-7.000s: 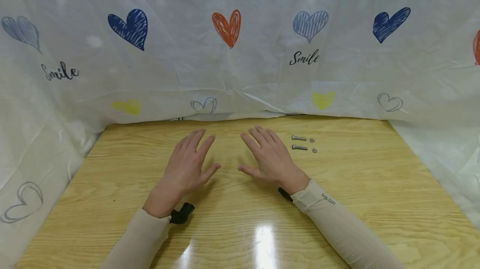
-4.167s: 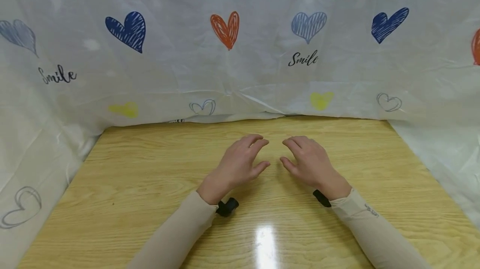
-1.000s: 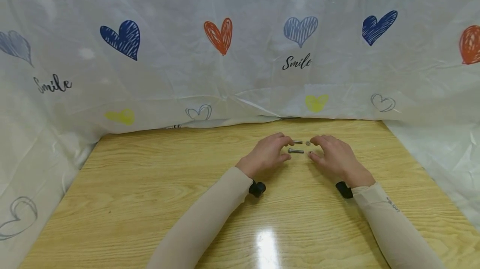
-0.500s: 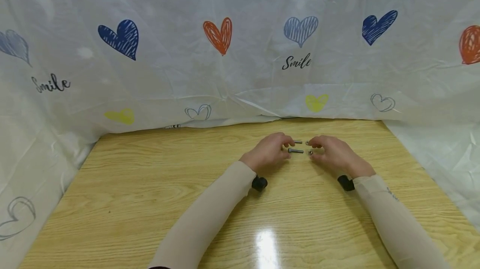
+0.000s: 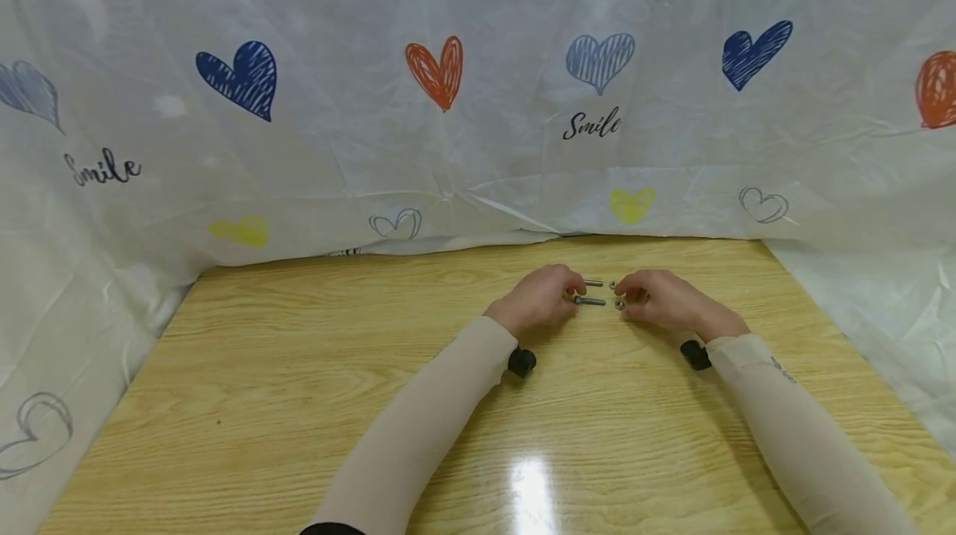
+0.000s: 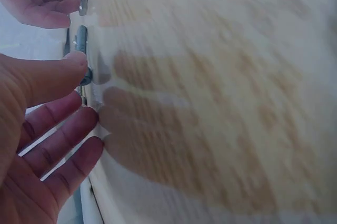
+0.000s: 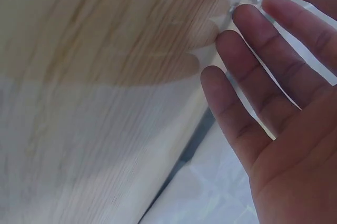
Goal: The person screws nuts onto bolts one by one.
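Note:
Two metal bolts lie side by side on the wooden table, a rear bolt (image 5: pixel 593 283) and a front bolt (image 5: pixel 590 301), shanks pointing right. Beside their tips sit a rear nut (image 5: pixel 613 285) and a front nut (image 5: pixel 620 305). My left hand (image 5: pixel 541 296) is at the head ends, hiding the rear bolt's head; its thumb (image 6: pixel 73 66) overlaps the front bolt (image 6: pixel 81 37) in the left wrist view. My right hand (image 5: pixel 665 300) has index fingertip at the rear nut and thumb near the front one. Fingers of both hands are loosely bent, nothing lifted.
The wooden table (image 5: pixel 336 369) meets a white cloth (image 5: pixel 508 145) printed with hearts close behind the hands. More cloth hangs along both sides. A small black device (image 5: pixel 522 362) is worn at the left wrist, another black device (image 5: pixel 695 355) at the right.
Both hands have come from mid-table to either side of the bolts and nuts. Over the last second the right fingertips have closed in on the nuts; the bolts hardly move.

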Action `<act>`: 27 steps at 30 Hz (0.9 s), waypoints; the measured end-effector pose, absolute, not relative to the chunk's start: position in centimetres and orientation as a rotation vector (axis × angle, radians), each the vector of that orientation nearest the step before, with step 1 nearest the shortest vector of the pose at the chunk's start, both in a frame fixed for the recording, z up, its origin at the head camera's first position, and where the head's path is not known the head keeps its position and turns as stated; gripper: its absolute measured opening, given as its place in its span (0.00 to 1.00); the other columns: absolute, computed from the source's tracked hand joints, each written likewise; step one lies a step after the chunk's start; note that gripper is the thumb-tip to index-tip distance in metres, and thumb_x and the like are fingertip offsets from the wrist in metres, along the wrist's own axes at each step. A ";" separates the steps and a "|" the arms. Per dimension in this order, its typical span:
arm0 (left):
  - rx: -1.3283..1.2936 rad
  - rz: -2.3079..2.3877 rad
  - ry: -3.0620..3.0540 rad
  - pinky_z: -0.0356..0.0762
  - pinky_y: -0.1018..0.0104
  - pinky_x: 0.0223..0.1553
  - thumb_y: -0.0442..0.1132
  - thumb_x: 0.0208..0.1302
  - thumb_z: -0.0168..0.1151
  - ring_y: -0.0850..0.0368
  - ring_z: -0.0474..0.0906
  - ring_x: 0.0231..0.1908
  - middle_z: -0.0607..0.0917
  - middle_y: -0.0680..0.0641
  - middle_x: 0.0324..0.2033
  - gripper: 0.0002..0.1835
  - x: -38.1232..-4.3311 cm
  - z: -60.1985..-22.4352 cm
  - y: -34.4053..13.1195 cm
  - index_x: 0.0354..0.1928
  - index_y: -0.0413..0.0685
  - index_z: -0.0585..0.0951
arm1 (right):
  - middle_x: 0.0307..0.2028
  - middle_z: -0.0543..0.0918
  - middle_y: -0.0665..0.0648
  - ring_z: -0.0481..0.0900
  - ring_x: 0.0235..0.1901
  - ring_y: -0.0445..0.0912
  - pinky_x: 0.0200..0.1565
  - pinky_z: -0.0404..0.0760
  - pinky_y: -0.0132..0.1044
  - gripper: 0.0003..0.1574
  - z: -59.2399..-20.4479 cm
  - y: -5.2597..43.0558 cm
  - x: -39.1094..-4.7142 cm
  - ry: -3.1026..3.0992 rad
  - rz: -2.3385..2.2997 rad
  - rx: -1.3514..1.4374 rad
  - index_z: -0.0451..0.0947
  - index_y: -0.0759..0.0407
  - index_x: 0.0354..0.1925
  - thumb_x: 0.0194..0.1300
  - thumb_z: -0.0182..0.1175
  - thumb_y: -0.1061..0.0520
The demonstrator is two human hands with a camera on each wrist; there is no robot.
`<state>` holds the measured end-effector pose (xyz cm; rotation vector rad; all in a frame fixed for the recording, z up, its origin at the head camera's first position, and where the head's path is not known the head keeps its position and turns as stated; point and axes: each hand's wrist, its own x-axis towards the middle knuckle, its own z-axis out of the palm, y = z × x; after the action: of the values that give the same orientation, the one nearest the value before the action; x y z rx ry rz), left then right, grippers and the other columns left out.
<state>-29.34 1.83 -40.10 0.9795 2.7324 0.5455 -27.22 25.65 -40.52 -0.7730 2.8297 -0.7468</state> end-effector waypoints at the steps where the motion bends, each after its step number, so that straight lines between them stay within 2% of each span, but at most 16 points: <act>1: 0.977 0.540 2.735 0.74 0.66 0.47 0.39 0.64 0.63 0.59 0.75 0.46 0.80 0.53 0.45 0.15 -29.4 -40.1 1.8 0.52 0.52 0.81 | 0.40 0.82 0.53 0.78 0.40 0.46 0.44 0.76 0.45 0.20 -40.6 25.7 -27.3 2.824 -0.751 -0.764 0.80 0.61 0.50 0.60 0.67 0.57; 9: 0.967 0.541 2.731 0.74 0.66 0.48 0.39 0.64 0.64 0.59 0.76 0.46 0.81 0.53 0.45 0.15 -29.7 -40.4 2.1 0.52 0.52 0.81 | 0.41 0.82 0.53 0.77 0.39 0.46 0.43 0.76 0.44 0.16 -40.7 25.7 -27.6 2.801 -0.752 -0.779 0.82 0.60 0.48 0.60 0.67 0.58; 14: 0.971 0.505 2.738 0.74 0.66 0.45 0.40 0.64 0.64 0.61 0.75 0.43 0.81 0.54 0.43 0.14 -29.8 -40.6 2.3 0.51 0.51 0.82 | 0.39 0.81 0.53 0.76 0.36 0.44 0.41 0.75 0.43 0.13 -40.5 25.6 -27.7 2.804 -0.684 -0.872 0.83 0.58 0.45 0.60 0.66 0.60; 18: 0.979 0.487 2.750 0.73 0.67 0.41 0.40 0.64 0.64 0.61 0.74 0.38 0.80 0.55 0.39 0.09 -29.9 -40.7 2.6 0.46 0.52 0.83 | 0.35 0.80 0.53 0.75 0.33 0.43 0.39 0.75 0.42 0.12 -40.5 25.4 -27.8 2.809 -0.639 -0.914 0.84 0.59 0.43 0.59 0.66 0.61; 22: 0.977 0.469 2.766 0.72 0.68 0.38 0.40 0.64 0.64 0.61 0.73 0.35 0.79 0.56 0.36 0.04 -29.9 -40.8 2.8 0.40 0.53 0.83 | 0.37 0.80 0.53 0.77 0.35 0.44 0.40 0.76 0.43 0.10 -40.5 25.4 -27.7 2.801 -0.653 -0.906 0.84 0.58 0.42 0.60 0.66 0.61; 27: 0.980 0.476 2.766 0.72 0.68 0.38 0.39 0.64 0.63 0.61 0.73 0.35 0.80 0.55 0.36 0.03 -29.8 -40.8 2.9 0.38 0.52 0.84 | 0.37 0.81 0.53 0.78 0.36 0.44 0.41 0.77 0.42 0.07 -40.4 25.3 -27.6 2.791 -0.660 -0.888 0.83 0.58 0.39 0.61 0.65 0.62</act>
<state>-29.77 2.86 -40.85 0.9803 2.7662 0.4756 -27.64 25.29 -40.41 -0.8880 2.7907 -0.6605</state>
